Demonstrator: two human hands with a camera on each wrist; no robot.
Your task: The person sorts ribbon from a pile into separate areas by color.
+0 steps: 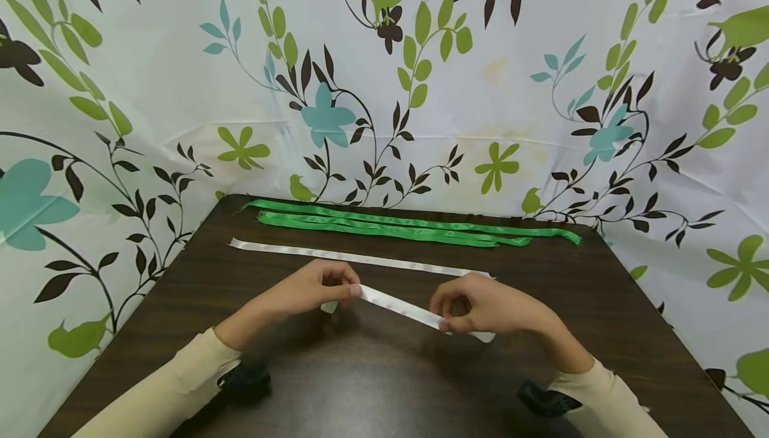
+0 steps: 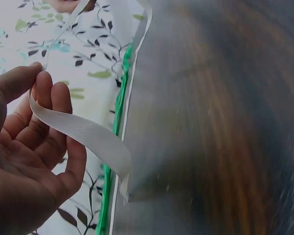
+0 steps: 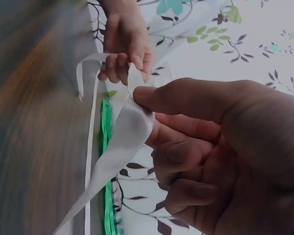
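Observation:
A white ribbon (image 1: 401,306) stretches between my two hands above the dark table. My left hand (image 1: 320,286) pinches it between thumb and fingertips; in the left wrist view a loose tail of the ribbon (image 2: 90,134) curls down from the fingers toward the tabletop. My right hand (image 1: 480,304) pinches the same ribbon between thumb and forefinger. In the right wrist view another free length of ribbon (image 3: 108,161) hangs down from that grip. Beyond the hands, a second white ribbon (image 1: 360,259) lies flat and nearly straight across the table.
Several green ribbons (image 1: 384,226) lie side by side along the far edge of the dark wooden table (image 1: 360,384). A white cloth (image 1: 498,104) printed with leaves, flowers and birds hangs behind the table and at its sides. Dark straps (image 1: 245,381) sit at both wrists.

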